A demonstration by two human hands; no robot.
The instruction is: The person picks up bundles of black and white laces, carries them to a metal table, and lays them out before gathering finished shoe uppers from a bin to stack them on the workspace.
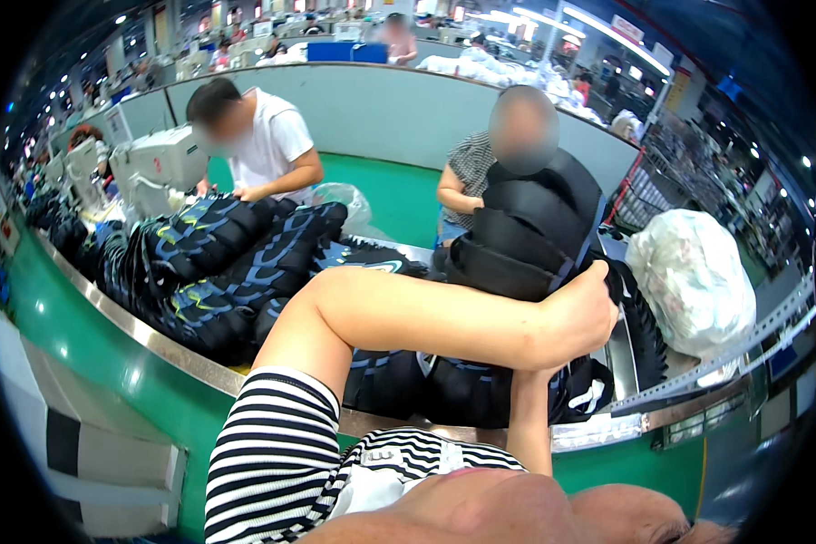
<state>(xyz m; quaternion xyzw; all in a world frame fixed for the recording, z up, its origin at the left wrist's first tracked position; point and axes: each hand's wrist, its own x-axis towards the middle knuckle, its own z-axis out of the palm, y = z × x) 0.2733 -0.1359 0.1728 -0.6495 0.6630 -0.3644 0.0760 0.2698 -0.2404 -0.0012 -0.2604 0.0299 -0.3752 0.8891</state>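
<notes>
My left arm reaches across the middle from the lower left. My left hand is closed in a fist at the right, against a stack of black padded shoe uppers; whatever it grips is hidden behind the fingers. Below it my right forearm rises from the lower edge, and the hand at its end is covered by my left wrist, so its fingers do not show. More black uppers with blue trim lie under my left arm. A black upper with a white loop sits just beside my right forearm.
Heaps of black-and-blue shoe uppers fill the metal-edged bench to the left. Across it, one person works at a sewing machine; another person sits behind the stack. A full translucent plastic bag stands at the right.
</notes>
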